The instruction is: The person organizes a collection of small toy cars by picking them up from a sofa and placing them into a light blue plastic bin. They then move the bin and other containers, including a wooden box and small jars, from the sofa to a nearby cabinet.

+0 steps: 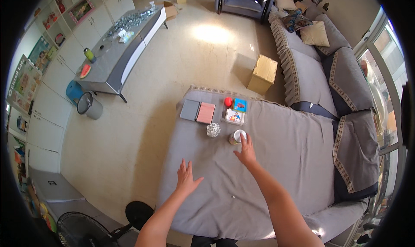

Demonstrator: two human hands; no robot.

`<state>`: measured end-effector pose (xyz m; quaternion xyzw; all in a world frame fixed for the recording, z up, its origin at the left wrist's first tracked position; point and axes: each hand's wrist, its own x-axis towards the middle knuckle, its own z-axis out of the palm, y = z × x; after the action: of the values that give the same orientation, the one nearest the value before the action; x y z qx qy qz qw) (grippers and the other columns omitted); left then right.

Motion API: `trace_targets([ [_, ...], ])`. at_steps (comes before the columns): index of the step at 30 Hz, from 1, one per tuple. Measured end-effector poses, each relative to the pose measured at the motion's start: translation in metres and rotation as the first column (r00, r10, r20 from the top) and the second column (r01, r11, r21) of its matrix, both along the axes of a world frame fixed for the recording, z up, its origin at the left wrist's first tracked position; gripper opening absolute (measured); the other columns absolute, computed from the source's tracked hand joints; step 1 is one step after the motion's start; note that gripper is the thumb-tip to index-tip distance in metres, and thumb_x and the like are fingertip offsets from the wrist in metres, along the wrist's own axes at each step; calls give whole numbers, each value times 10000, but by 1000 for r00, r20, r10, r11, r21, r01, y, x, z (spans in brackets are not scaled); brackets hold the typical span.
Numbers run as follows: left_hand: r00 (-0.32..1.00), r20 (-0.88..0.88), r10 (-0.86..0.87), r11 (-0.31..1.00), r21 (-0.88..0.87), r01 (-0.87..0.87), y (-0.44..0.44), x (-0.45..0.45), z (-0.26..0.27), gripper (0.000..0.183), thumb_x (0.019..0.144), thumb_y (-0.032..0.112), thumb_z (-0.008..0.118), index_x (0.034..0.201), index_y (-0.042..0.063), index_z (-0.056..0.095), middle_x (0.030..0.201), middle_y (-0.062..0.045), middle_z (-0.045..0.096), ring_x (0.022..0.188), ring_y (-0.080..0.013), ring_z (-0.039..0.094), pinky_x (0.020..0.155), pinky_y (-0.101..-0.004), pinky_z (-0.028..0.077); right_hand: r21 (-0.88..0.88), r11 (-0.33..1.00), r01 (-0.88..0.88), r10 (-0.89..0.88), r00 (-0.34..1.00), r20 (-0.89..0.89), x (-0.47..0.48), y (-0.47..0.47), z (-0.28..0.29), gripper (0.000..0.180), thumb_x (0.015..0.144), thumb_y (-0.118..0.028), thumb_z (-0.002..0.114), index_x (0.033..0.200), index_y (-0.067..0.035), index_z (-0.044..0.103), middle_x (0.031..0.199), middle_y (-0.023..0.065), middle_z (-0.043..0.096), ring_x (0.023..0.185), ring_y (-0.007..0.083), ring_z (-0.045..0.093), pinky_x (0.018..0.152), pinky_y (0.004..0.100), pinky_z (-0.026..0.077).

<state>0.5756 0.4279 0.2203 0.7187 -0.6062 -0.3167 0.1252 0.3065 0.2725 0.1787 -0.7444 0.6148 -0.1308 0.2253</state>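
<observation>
My right hand (248,153) reaches forward with fingers spread beside a small round jar (234,139) with a white lid; its fingertips overlap the lid's edge, and I cannot tell whether they touch. Nearer to me, my left hand (186,179) hovers over the grey cloth (207,211), fingers apart and nothing in it. A silvery-white bundle (213,130) lies left of the jar. Behind it sit an open grey case lid (190,110) and a tray of pink pieces (206,112). A clear container (223,120) holds a picture card (235,116), a blue box (240,105) and a red ball (228,101).
A small white bit (233,196) lies on the cloth near me. The cloth-covered seat joins a grey sofa (308,72) on the right. Beyond it stands a wooden box stool (263,73). Leftward are a low table (103,68), a grey bin (94,109) and a black fan (84,229).
</observation>
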Motion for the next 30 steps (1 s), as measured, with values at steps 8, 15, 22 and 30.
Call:
trace_targets([
  [8, 982, -182, -55, 993, -114, 35, -40, -37, -57, 895, 775, 230, 754, 1453, -9, 220, 1518, -262, 176, 1394, -394, 237, 1116, -430, 277, -43, 998, 43, -44, 999, -17, 16, -44, -36, 726, 668, -176, 798, 1314, -212, 468, 1278, 158, 486, 1116, 365, 540, 889, 435, 495],
  [15, 942, -332, -45, 956, -287, -55, -59, -66, -65, 966, 652, 119, 825, 1431, 26, 262, 1445, -226, 341, 1316, -367, 376, 1064, -422, 361, 111, 944, -311, 265, 914, 307, 46, 31, 23, 790, 637, -137, 808, 1338, -159, 446, 1291, 149, 488, 1128, 355, 540, 927, 422, 488],
  [22, 934, -353, 53, 922, -342, -182, -39, -47, -86, 798, 564, 88, 862, 1242, 43, 443, 1221, -157, 540, 1137, -354, 528, 934, -413, 463, 409, 881, -238, -139, 697, 704, 37, 3, -44, 891, 749, -306, 795, 1434, -82, 271, 1371, 144, 452, 1167, 314, 525, 875, 394, 512],
  [30, 868, -470, 161, 960, -131, -249, -9, -24, -124, 790, 607, 111, 866, 1267, 79, 433, 1245, -110, 519, 1158, -297, 527, 945, -385, 466, 748, 551, 370, -831, 328, 450, -5, -145, -129, 666, 904, -545, 523, 1326, -48, 389, 1082, 169, 622, 872, 281, 657, 663, 420, 538],
])
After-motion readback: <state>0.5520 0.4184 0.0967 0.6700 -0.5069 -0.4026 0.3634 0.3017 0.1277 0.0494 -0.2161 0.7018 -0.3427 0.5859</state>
